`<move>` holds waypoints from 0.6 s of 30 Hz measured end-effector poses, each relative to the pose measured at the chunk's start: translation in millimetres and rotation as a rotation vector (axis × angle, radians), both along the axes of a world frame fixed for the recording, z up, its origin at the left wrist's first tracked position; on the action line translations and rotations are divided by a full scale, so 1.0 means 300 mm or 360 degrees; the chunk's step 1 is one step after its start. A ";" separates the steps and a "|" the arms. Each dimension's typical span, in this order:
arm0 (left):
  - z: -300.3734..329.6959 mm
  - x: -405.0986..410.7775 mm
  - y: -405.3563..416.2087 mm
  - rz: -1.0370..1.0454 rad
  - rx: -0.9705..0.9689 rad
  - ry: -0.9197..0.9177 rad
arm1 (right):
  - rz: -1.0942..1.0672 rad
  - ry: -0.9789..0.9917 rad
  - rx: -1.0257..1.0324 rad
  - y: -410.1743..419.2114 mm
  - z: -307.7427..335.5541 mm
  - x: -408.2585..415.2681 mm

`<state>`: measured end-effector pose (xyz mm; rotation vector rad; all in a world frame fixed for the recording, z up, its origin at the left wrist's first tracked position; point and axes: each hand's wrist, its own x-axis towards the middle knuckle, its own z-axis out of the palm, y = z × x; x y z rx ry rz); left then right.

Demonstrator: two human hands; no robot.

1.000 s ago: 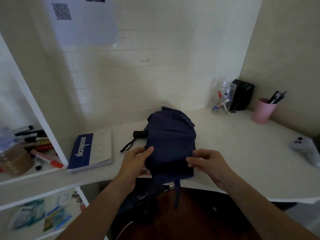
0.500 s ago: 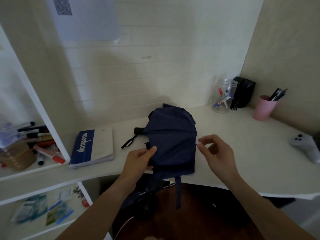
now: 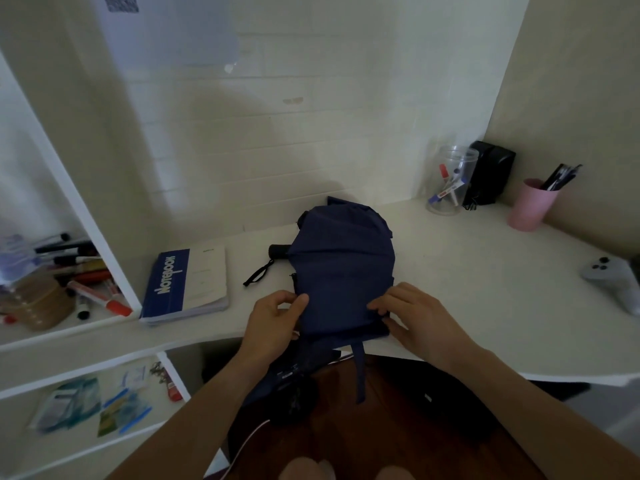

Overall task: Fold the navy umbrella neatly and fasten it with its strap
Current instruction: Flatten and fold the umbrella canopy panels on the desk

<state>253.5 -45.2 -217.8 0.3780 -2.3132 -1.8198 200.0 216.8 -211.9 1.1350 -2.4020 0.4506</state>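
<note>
While flat on desk [image 3: 485,271], umbrella [image 3: 341,271] sits btwn both fingers [image 3: 298,303]

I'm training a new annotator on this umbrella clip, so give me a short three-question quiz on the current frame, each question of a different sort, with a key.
1. True or false: the strap is already wrapped round the navy umbrella.
2. Which holds pens at the far right? A. clear jar B. pink cup C. notebook
3. Fill in: the left hand and right hand grip the umbrella's near ____.

Key: 1 false, it hangs over the desk edge; 2 B; 3 edge.
</note>
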 end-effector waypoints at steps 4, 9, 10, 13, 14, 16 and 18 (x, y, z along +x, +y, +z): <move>-0.016 0.032 0.009 -0.0001 -0.0064 0.0117 | -0.0014 -0.0002 0.0032 0.025 -0.023 0.010; -0.029 0.099 0.035 -0.0128 -0.0462 0.0418 | -0.0111 0.0027 0.0006 0.010 -0.041 0.012; -0.036 0.104 0.036 -0.0202 -0.0522 0.0416 | -0.0126 0.0033 -0.0004 0.004 -0.043 0.012; -0.061 0.110 0.027 -0.0272 -0.0724 0.0398 | -0.0156 0.0047 -0.0059 -0.011 -0.049 0.012; -0.066 0.110 0.023 -0.0262 -0.0757 0.0389 | -0.0177 0.0045 -0.0091 -0.013 -0.050 0.012; -0.072 0.112 0.019 -0.0262 -0.0846 0.0365 | -0.0225 0.0011 -0.0156 -0.011 -0.052 0.011; -0.078 0.109 0.019 -0.0300 -0.0861 0.0362 | -0.0202 -0.0089 -0.0235 -0.007 -0.058 0.009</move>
